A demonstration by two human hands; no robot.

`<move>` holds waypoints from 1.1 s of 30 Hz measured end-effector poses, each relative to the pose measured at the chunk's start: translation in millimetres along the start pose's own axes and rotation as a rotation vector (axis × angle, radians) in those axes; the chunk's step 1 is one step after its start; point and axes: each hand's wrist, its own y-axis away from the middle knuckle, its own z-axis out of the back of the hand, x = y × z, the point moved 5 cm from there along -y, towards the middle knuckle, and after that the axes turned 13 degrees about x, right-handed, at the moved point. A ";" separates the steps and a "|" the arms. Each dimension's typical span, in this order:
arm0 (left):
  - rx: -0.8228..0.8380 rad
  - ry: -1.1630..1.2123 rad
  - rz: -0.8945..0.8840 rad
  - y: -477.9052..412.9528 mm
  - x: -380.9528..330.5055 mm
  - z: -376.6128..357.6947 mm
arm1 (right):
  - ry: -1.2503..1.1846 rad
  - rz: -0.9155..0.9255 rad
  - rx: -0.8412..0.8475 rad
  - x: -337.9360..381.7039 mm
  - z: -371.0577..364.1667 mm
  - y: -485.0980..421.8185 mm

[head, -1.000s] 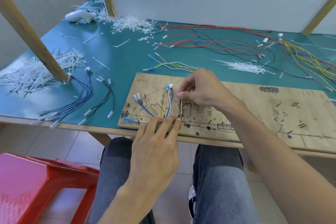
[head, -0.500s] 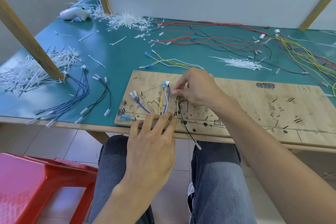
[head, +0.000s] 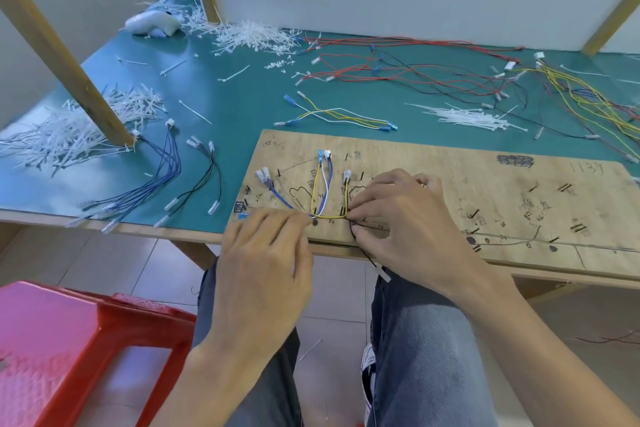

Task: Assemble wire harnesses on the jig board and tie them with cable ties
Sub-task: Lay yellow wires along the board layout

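- Right hand (head: pixel 408 218) has dropped from higher up to the near edge of the jig board (head: pixel 485 184), thumb and forefinger pinching the black wire (head: pixel 363 253).
- Left hand (head: pixel 266 260) presses near-straight fingers on the yellow wire (head: pixel 330 217) by the board's near-left corner.

The counter (head: pixel 242 107) is teal with a pale wood edge, and the jig board (head: pixel 450 177) on it is tan plywood scribbled over with black marker and dotted with dark pegs. On the board run a yellow wire (head: pixel 314 196), a white wire (head: pixel 324 184) and a blue wire (head: pixel 278 194) with white and pale blue ends, and a black wire (head: pixel 363 253) with a white tip; the cable ties (head: pixel 252 36) are white, the loose wires (head: pixel 398 73) behind mostly red and black, those at far right yellow. The stool (head: pixel 69 340) is red, the jeans (head: pixel 415 357) faded blue denim, the floor (head: pixel 339 288) pale beige tile.
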 end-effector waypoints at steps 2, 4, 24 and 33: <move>0.008 -0.041 0.054 -3.5 13.0 5.6 | 0.011 0.020 -0.027 4.6 -3.6 1.6; 0.055 -0.089 0.087 -8.9 24.1 8.4 | 0.005 0.037 -0.069 7.7 -8.0 4.8; 0.252 0.042 0.030 -60.8 48.8 29.4 | -0.261 0.159 -0.142 15.7 -32.9 -35.7; 0.505 0.268 0.176 -112.2 85.2 32.6 | -0.437 0.159 -0.038 10.7 -27.6 -35.7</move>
